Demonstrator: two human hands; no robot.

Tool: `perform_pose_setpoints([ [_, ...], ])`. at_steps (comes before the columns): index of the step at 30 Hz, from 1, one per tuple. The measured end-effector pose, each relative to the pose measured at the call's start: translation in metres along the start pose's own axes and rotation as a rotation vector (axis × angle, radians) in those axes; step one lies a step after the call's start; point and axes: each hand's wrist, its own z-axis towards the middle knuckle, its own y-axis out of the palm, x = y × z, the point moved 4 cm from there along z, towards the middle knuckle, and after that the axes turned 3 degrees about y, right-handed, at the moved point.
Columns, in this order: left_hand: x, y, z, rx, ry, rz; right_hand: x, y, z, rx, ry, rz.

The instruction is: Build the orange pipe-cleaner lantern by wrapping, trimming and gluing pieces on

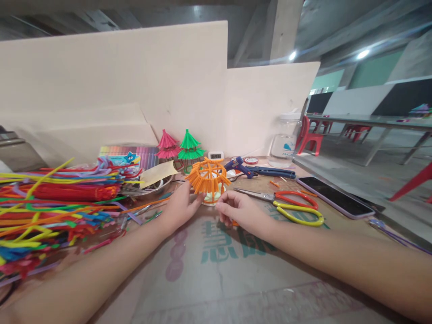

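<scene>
An orange pipe-cleaner model (pixel 208 174) stands before me, with a round, fringed roof, an open ring on top and thin posts below. My left hand (pixel 182 204) is closed on its left side, thumb in front and fingers partly hidden behind the roof's edge. Close to the model's lower right is my right hand (pixel 241 209), its thumb and fingertips pressed together. Whatever that pinch holds, if anything, is too small to make out. Something pale sits inside the model, under the roof. Scissors (pixel 293 204) with red and yellow handles lie right of my right hand.
Bundles of coloured pipe cleaners (pixel 60 202) cover the left side. Behind stand a pink tree-like model (pixel 166 145), a green one (pixel 189 146) and a small digital clock (pixel 216 155). A glue gun (pixel 240 166), phone (pixel 334 195) and water bottle (pixel 284 139) are at right.
</scene>
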Motion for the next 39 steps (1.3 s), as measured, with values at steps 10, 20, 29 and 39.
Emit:
perform_pose_setpoints([
  [10,-0.005,0.002,-0.001,-0.005,0.004,-0.025,-0.024,-0.009,-0.012,0.199,-0.376,-0.519],
  [20,0.0,0.001,-0.003,-0.016,0.092,0.029,-0.061,-0.03,-0.014,0.298,-0.856,-1.221],
  [29,0.002,0.001,-0.003,-0.014,0.104,0.073,-0.052,-0.024,-0.014,0.356,-0.92,-1.381],
  [39,0.004,0.0,-0.003,-0.011,0.109,0.085,-0.05,-0.023,-0.011,0.354,-0.888,-1.34],
])
